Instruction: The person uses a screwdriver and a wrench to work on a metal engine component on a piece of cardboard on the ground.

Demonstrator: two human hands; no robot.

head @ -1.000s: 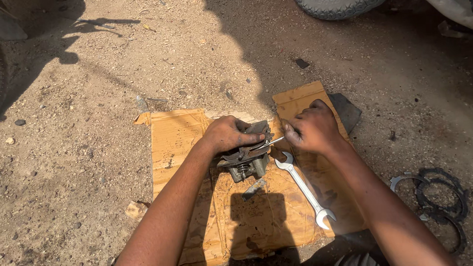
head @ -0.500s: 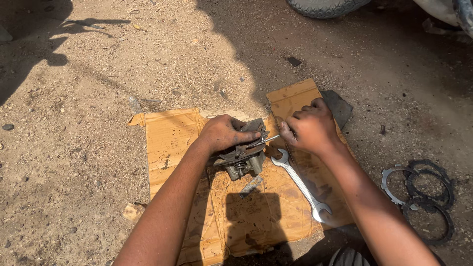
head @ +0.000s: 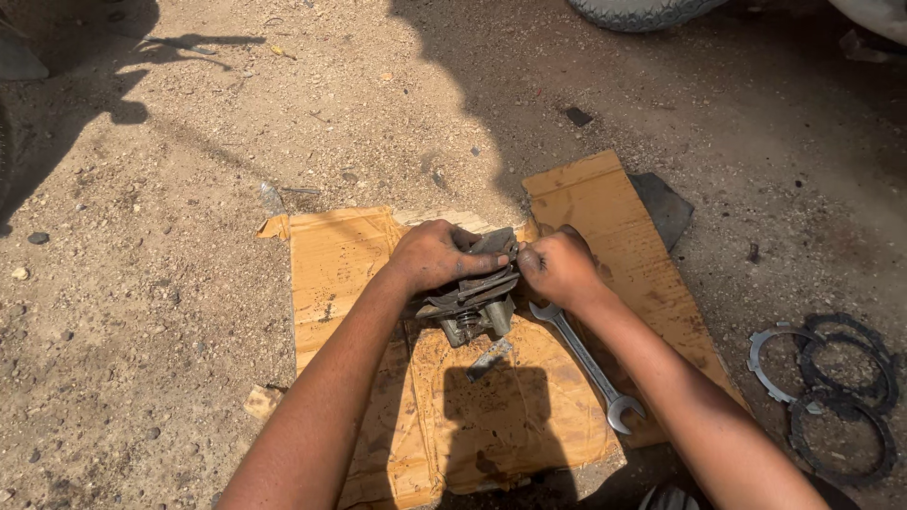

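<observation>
A greasy grey metal part [head: 470, 304], like a brake caliper, stands on a flattened brown cardboard sheet [head: 350, 274] on the dirt ground. My left hand [head: 436, 255] grips its top from the left, thumb stretched along its upper edge. My right hand [head: 559, 267] is closed against the part's right end, fingers pinched together; what they pinch is hidden. A silver open-ended wrench [head: 588, 366] lies on the cardboard just under my right forearm. A small metal piece [head: 488, 358] lies below the part.
Several dark metal rings [head: 831, 378] lie on the ground at the right. A dark flat slab [head: 663, 206] sticks out behind the cardboard. A tyre's edge [head: 642, 11] shows at the top. Loose stones lie on the sandy ground at the left.
My right hand has moved left, closer against the part's right end. The thin light piece seen between the hands earlier is no longer visible. The left hand keeps its grip.
</observation>
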